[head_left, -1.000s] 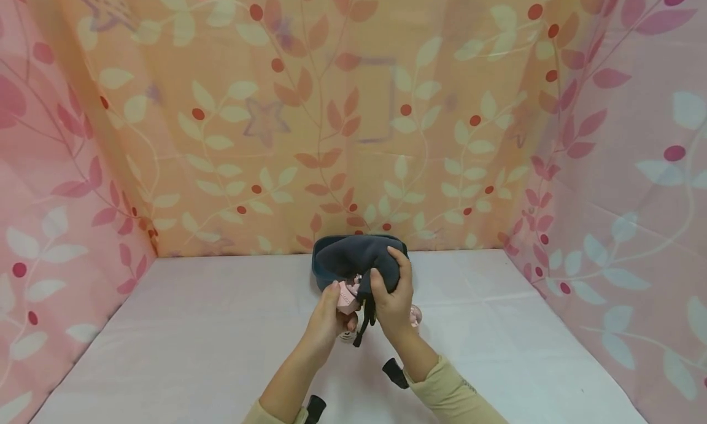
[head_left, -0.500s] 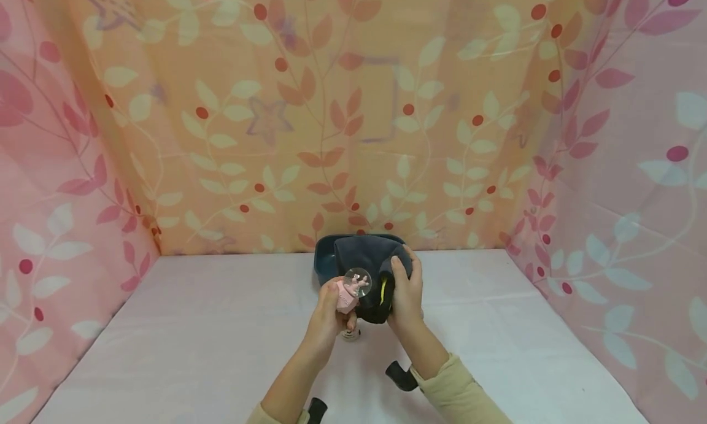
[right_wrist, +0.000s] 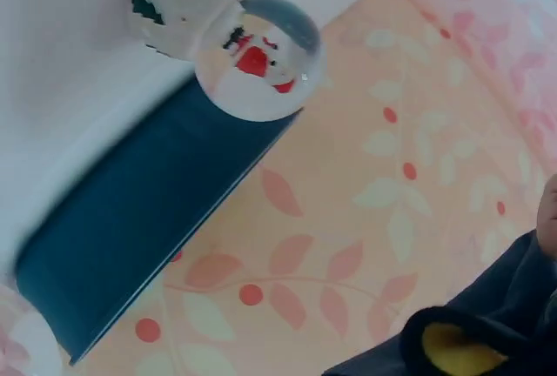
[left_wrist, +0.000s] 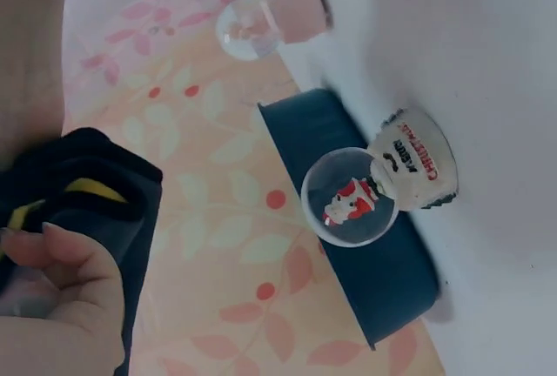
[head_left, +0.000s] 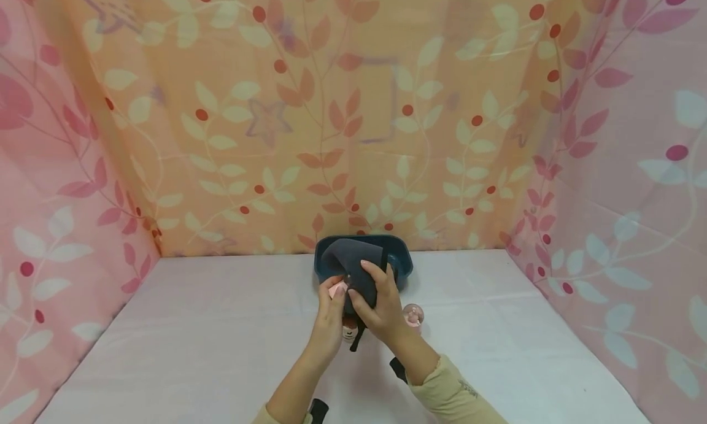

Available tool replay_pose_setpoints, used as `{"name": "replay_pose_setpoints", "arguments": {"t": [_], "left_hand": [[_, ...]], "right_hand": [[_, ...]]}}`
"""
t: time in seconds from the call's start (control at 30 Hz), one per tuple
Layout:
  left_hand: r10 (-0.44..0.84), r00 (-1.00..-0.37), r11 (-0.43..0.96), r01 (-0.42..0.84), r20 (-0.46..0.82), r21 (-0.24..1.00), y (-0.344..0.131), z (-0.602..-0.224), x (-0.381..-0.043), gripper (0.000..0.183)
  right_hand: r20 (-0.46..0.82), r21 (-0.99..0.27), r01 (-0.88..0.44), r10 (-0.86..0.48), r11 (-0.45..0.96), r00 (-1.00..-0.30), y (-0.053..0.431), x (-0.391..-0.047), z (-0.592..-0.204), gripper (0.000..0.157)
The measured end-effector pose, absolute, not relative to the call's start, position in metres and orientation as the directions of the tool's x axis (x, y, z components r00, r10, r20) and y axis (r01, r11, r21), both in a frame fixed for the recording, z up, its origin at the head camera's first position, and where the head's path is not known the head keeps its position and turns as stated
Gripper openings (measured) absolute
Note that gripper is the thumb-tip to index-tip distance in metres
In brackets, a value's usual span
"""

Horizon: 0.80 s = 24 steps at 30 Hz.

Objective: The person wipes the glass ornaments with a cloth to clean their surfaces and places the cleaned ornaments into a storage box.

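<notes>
In the head view my left hand (head_left: 327, 326) holds a pink-based snow globe (head_left: 337, 289), mostly hidden by fingers and cloth. My right hand (head_left: 383, 310) grips a dark grey cloth (head_left: 352, 256) with black edging, bunched over the globe's top. A black cord (head_left: 356, 339) dangles below it. Folds of the cloth (left_wrist: 144, 186) with yellow inside show beside the left fingers in the left wrist view. The right wrist view catches the cloth (right_wrist: 513, 293) and just a fingertip at its right edge.
Behind the hands stands a dark blue bin (head_left: 402, 259). In front of it is a white-based Christmas snow globe (left_wrist: 416, 163) with a red-and-white figure. Another pink snow globe (head_left: 413, 315) stands right of the hands. Patterned curtains (head_left: 265, 185) border the white table (head_left: 221, 338).
The right hand's cloth swung right, baring the left hand's globe, then came back left over it. The left fingers have shifted up around the pink base.
</notes>
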<state>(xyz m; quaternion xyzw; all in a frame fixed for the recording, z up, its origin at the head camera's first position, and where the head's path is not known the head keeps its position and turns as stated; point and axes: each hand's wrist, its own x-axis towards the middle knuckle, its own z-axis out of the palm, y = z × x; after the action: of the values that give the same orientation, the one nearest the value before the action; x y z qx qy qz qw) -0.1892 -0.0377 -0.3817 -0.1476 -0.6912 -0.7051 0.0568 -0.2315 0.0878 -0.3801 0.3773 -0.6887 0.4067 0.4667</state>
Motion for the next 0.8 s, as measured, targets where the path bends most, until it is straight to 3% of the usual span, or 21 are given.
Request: {"name": "replay_pose_setpoints", "arguments": {"t": [0.2,0.37,0.6,0.8], "left_hand": [[0.186,-0.926,-0.039,0.328,0.330,0.944,-0.039,-0.382,-0.189,0.040],[0.230,-0.911,-0.110,0.326,0.343,0.939,-0.039,-0.383,-0.190,0.040],[0.265,-0.911,-0.175,0.276,0.315,0.945,-0.039,-0.384,-0.189,0.042],[0.278,-0.915,-0.188,0.247,0.293,0.951,-0.039,-0.384,-0.187,0.045]], "right_hand": [[0.937,-0.291,-0.910,-0.105,0.297,-0.334,0.091,-0.234,-0.375,0.046],[0.911,-0.398,-0.902,-0.046,0.166,-0.411,0.093,-0.235,-0.371,0.040],[0.750,-0.659,-0.751,0.102,0.040,-0.653,0.092,-0.230,-0.370,0.046],[0.561,-0.773,-0.597,0.207,-0.216,-0.801,0.090,-0.232,-0.367,0.046]]}}
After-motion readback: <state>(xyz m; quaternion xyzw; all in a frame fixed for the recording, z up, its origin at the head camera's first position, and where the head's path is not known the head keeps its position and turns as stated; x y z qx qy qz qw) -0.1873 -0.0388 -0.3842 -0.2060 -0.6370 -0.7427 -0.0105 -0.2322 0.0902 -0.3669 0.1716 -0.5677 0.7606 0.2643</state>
